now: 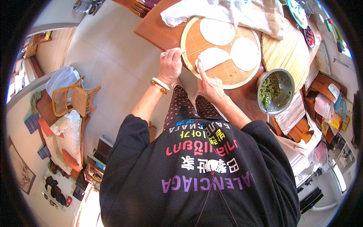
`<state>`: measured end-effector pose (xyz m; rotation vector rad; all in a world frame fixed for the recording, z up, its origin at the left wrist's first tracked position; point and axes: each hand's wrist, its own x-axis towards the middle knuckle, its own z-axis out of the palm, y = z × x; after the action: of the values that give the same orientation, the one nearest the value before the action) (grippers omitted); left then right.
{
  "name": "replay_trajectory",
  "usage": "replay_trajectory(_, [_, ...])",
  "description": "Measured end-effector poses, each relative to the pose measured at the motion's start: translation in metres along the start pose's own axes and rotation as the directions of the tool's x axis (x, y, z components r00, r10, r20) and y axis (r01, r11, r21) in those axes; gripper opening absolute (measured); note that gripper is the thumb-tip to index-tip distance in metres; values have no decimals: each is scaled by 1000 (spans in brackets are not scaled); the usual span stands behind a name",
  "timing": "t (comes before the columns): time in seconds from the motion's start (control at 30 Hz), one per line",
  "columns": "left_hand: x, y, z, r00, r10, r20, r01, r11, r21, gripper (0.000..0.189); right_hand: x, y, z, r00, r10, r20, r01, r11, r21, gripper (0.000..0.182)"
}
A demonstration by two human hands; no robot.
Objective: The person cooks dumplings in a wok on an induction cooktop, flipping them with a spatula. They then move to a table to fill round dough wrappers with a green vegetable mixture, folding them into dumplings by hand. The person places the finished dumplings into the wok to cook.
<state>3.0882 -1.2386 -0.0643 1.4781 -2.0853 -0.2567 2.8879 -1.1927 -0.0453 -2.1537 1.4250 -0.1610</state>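
A round bamboo tray (245,81) lies at the table's near edge. My left hand (171,63), with bracelets at the wrist, grips its rim on the left side. On the tray is a half-moon of folded white dough (214,57). The outstretched index finger of my right hand (211,86) presses that dough's lower left edge, the other fingers curled. Two flat dough rounds lie beside it: one dough round (217,31) at the back, another dough round (245,54) to the right. Whatever is inside the fold is hidden.
A metal bowl (286,98) of chopped green filling, with a utensil in it, stands right of the tray. White cloth (195,10) overlaps the tray's back edge. A ribbed round mat (286,52) lies beyond the bowl. A rattan chair (79,99) stands on the floor at left.
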Motion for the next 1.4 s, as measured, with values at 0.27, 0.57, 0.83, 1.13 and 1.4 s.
replay_trajectory(0.27, [-21, 15, -6, 992, -120, 29, 121, 992, -22, 35, 5, -6, -3, 997, 67, 44, -69, 997, 26, 70])
replay_trajectory(0.57, [-32, 23, -4, 986, -157, 59, 161, 984, -69, 37, 9, -11, -12, 999, 47, 19, -48, 998, 51, 69])
replay_trajectory(0.83, [-35, 22, -4, 985, -160, 69, 166, 982, -90, 37, 19, -12, -7, 989, 64, 133, -57, 997, -58, 66])
replay_trajectory(1.13, [-32, 25, -5, 984, -149, 94, 156, 986, -62, 36, 29, -14, -11, 995, -16, -99, 24, 997, 75, 57])
replay_trajectory(1.4, [-26, 29, -5, 984, -144, 105, 152, 986, -70, 38, 34, -17, -17, 997, 68, -36, -67, 998, 17, 55])
